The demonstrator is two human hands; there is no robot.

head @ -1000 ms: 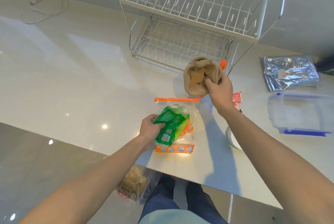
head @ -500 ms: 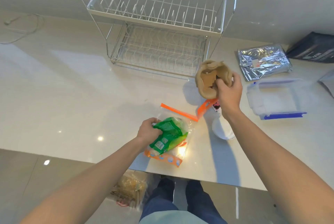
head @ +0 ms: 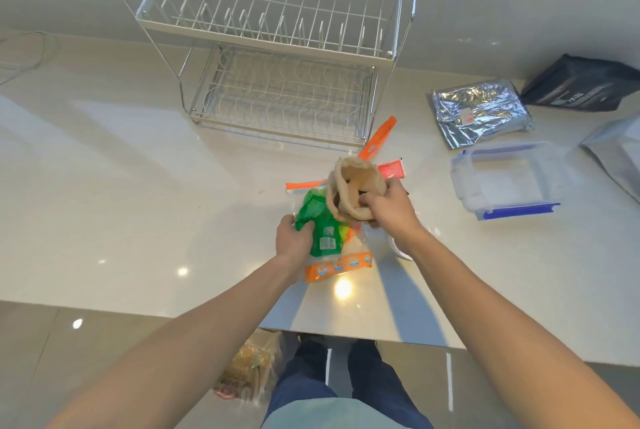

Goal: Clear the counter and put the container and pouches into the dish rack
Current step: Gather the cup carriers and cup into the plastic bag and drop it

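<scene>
My left hand (head: 293, 238) grips a green packet (head: 320, 222) that lies on a clear zip pouch with orange bands (head: 341, 264) on the white counter (head: 138, 203). My right hand (head: 389, 208) holds a crumpled brown paper bag (head: 355, 188), its open mouth tilted up, just above the green packet. The empty two-tier wire dish rack (head: 277, 51) stands behind them. A clear container with a blue-edged lid (head: 505, 182) sits to the right.
A silver foil pouch (head: 481, 113), a black pouch (head: 585, 87) and a grey bag (head: 620, 151) lie at the right. A second orange-banded pouch (head: 379, 137) and a small red packet (head: 391, 169) lie behind the paper bag. A white bowl (head: 403, 250) is under my right wrist.
My right hand has brought the paper bag down and left, close over the green packet. My left hand has stayed on the packet. The camera view has shifted.
</scene>
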